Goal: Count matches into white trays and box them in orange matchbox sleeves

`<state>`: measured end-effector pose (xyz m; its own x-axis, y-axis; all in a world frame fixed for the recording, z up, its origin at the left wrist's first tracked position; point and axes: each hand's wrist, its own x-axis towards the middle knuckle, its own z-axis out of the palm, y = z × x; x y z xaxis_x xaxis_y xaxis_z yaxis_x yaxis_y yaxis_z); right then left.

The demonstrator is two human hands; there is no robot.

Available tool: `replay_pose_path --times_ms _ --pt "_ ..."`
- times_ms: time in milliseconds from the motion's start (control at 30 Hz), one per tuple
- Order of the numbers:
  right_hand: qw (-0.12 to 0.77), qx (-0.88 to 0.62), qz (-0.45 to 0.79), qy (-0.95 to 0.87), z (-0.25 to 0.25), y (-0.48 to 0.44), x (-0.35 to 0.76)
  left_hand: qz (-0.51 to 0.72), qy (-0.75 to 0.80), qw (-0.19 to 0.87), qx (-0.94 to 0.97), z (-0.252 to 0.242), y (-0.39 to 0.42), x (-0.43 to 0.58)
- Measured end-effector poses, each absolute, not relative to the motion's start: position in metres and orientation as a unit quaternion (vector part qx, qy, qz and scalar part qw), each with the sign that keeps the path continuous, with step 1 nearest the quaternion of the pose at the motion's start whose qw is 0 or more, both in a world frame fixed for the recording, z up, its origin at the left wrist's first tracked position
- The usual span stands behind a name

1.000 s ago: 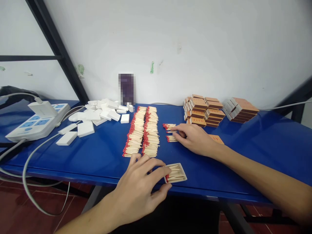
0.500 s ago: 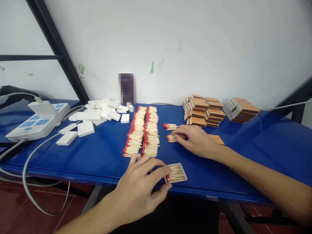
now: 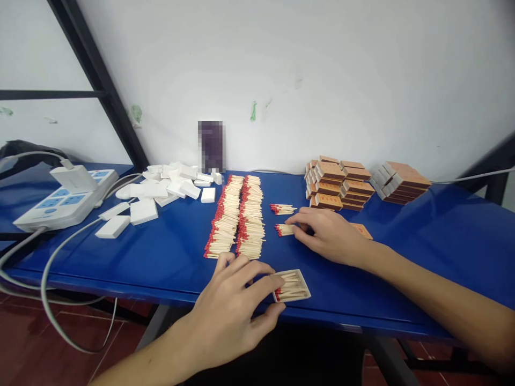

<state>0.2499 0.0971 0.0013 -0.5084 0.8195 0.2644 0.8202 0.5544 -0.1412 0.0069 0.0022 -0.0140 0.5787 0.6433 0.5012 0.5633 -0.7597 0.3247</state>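
Near the front edge, my left hand (image 3: pixel 237 300) grips the left end of a white matchbox tray (image 3: pixel 308 292), thumb and fingers at its sides. Red-tipped matches (image 3: pixel 293 287) lie inside the tray. Farther back, my right hand (image 3: pixel 328 233) has its thumb and index finger closed round the plain ends of a small bunch of matches (image 3: pixel 284 230), red heads pointing left. Another small bunch of matches (image 3: pixel 284 209) lies just behind it. Partly behind my right wrist is an orange matchbox sleeve (image 3: pixel 362 231). Two long rows of matches (image 3: pixel 249 220) lie left of my right hand.
White tray pieces (image 3: pixel 161 187) are heaped at the back left, beside a power strip (image 3: pixel 66 201) with cables. A blurred dark upright object (image 3: pixel 212 145) leans on the wall. Stacked matchboxes (image 3: pixel 340 182) and a second stack (image 3: pixel 402 182) stand at the back right of the blue table (image 3: pixel 169 262).
The whole view has shifted slightly. My right thumb and index finger have shifted a little at the small bunch of matches; my left hand stays on the tray.
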Motion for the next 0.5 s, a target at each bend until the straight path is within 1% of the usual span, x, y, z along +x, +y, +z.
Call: replay_pose_path --times_ms 167,400,500 --pt "0.158 -0.452 -0.006 -0.878 0.003 0.093 0.249 0.308 0.340 0.054 0.887 -0.013 0.002 0.007" --pt "0.166 -0.436 0.119 -0.876 0.012 0.096 0.250 0.312 0.359 0.086 0.876 -0.014 0.001 0.007" --pt "0.163 -0.437 0.147 -0.872 0.014 0.095 0.249 0.332 0.367 0.093 0.864 -0.014 0.001 0.007"
